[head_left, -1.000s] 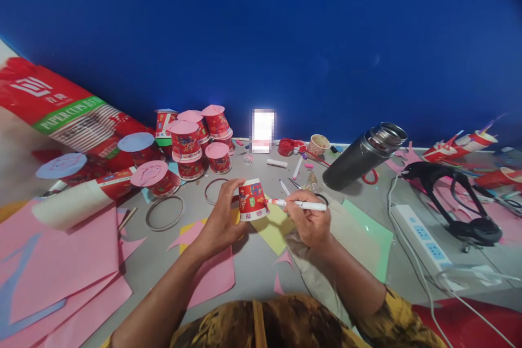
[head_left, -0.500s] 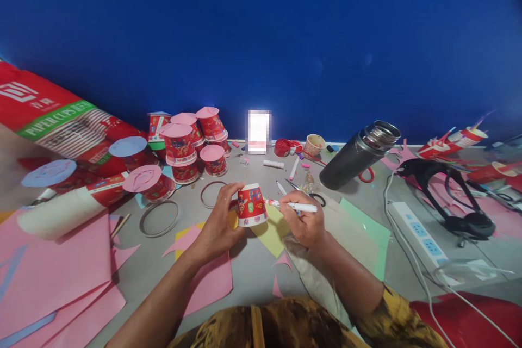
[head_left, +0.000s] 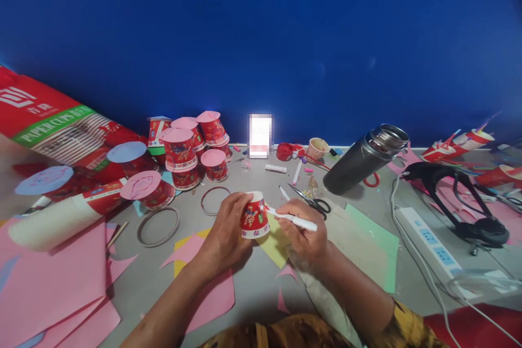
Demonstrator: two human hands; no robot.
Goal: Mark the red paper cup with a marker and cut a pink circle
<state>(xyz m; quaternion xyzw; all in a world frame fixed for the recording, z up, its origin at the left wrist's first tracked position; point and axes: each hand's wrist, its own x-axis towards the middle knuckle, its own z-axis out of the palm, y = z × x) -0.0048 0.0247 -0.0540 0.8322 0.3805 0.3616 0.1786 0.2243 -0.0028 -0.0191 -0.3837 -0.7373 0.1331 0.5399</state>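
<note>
A red patterned paper cup [head_left: 255,221] is held upside down, its white base facing up, in my left hand [head_left: 230,228]. The fingers wrap around its left side. My right hand [head_left: 305,228] grips a white marker [head_left: 299,221] with its tip at the upper right of the cup wall; I cannot tell whether it touches. Below the cup lies a yellow paper sheet [head_left: 275,247]. Black-handled scissors [head_left: 320,205] rest just beyond my right hand.
Stacked cups with pink discs [head_left: 179,149] stand at the back left, near a bag of paper cups [head_left: 61,119]. Pink sheets [head_left: 53,283] lie at the left. A dark flask [head_left: 362,160], a power strip [head_left: 430,244] and a black headset [head_left: 452,201] occupy the right.
The cup has turned and tilted in my left hand and sits slightly lower in view. The marker has stayed close to its wall. The whole view has shifted slightly.
</note>
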